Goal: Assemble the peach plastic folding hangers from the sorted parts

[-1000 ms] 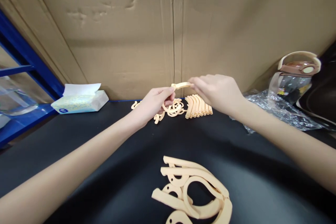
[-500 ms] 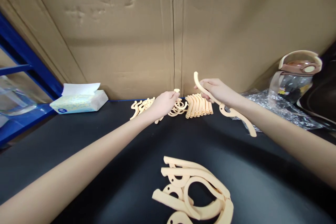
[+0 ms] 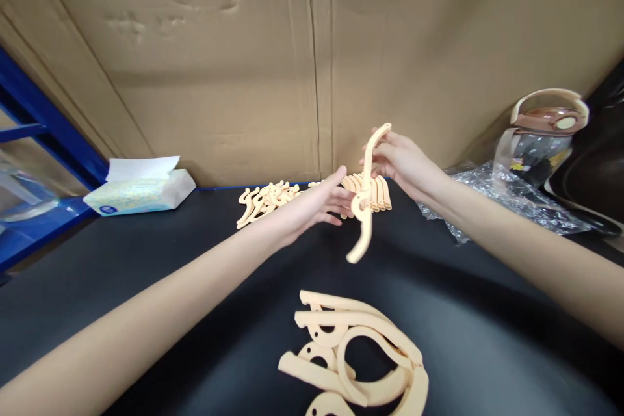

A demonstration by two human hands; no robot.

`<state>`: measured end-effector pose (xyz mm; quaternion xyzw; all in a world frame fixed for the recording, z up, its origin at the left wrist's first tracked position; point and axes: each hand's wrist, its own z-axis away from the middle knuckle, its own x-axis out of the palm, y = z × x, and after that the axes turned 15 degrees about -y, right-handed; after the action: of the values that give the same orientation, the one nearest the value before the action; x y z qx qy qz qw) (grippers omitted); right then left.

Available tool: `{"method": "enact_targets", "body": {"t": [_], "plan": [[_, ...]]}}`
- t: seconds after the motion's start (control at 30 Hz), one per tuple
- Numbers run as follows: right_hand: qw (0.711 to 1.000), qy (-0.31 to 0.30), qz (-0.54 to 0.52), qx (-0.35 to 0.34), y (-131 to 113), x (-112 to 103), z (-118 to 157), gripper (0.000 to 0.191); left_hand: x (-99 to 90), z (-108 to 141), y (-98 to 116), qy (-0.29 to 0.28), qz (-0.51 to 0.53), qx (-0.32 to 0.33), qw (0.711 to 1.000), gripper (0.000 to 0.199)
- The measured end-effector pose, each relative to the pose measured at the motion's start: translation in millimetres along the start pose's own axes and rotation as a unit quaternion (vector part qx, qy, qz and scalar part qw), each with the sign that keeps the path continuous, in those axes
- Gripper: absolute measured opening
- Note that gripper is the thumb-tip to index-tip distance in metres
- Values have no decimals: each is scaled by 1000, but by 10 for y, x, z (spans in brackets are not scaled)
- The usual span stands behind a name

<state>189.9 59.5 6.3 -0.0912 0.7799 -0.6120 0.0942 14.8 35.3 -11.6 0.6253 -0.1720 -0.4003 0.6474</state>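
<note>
My right hand [image 3: 400, 161] pinches the upper arm of a beige plastic folding hanger [image 3: 366, 172], held up over the table with its lower arm hanging free. My left hand [image 3: 319, 205] is open, thumb raised and fingers spread, pointing at the hanger's middle joint; whether a fingertip touches it I cannot tell. Behind the hands a row of matching curved hanger arms [image 3: 381, 195] lies side by side. Left of it is a loose pile of small beige hanger pieces [image 3: 266, 198], partly covered by my left hand. Several folded hangers [image 3: 361, 320] lie stacked in front of me.
A tissue pack [image 3: 141, 192] sits at the left beside a blue metal frame [image 3: 53, 149]. To the right are crumpled clear plastic [image 3: 480, 198] and a drinking bottle [image 3: 541, 149] with a handle. A cardboard wall [image 3: 219, 78] closes off the back of the black table [image 3: 205, 312].
In my right hand the hanger has swung from slanting down along the forearm to nearly upright, farther left. My left hand has opened from a pinch and turned towards it.
</note>
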Motion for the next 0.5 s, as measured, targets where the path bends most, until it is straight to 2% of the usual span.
{"method": "enact_targets", "body": {"t": [0.07,0.1,0.17,0.23,0.3,0.37,0.43,0.5], "plan": [[998,47,-17,-23,15,15,2,35,51,51,-8,-52,144,19,988,36],[997,63,-6,-36,27,6,0,46,47,67,-25,-48,184,28,981,27],[994,59,58,-68,52,-39,-7,64,-13,84,-69,5,192,42,980,18],[978,28,168,-119,63,-92,-7,71,-110,91,-108,57,183,56,980,17],[936,-7,307,-173,57,-109,16,56,-193,95,-124,90,173,58,979,18],[879,-41,436,-191,43,-63,69,35,-229,98,-115,102,166,60,979,19],[837,-71,517,-168,28,37,145,29,-212,98,-91,98,161,68,980,20],[821,-84,549,-132,13,152,223,31,-164,93,-70,85,155,77,981,21]]}}
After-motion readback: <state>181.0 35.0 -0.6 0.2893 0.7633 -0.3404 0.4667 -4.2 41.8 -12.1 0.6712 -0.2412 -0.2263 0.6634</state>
